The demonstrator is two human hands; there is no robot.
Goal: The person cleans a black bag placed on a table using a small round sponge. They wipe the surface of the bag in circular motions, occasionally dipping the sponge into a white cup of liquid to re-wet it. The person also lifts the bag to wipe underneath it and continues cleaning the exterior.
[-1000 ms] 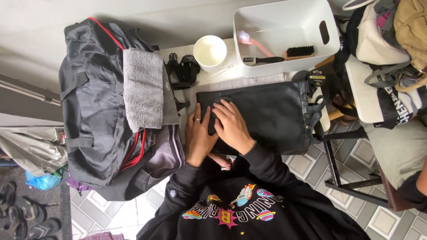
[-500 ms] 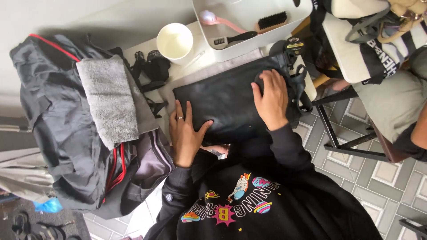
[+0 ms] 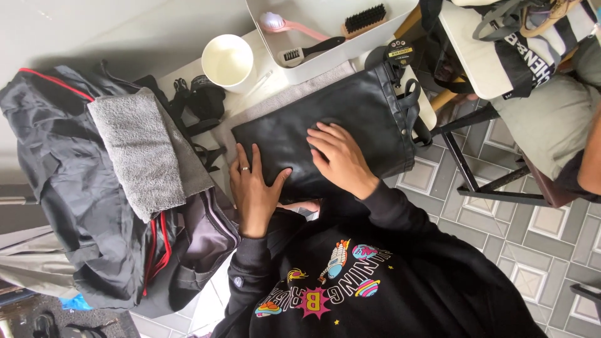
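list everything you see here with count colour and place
flat black leather bag: 1, black, centre of table under both hands
round white cup: 1, white, above the bag's left end
white plastic tub: 1, white, top centre
brushes: 3, pink, black-handled, wooden black-bristled, inside tub
folded grey towel: 1, grey, on dark jacket
black jacket with red trim: 1, left
left hand: 1, ringed, flat on bag's left edge
right hand: 1, flat on bag's middle

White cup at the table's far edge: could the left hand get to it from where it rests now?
Probably yes. The left hand lies flat on the black bag; only bare tabletop separates it from the white cup.
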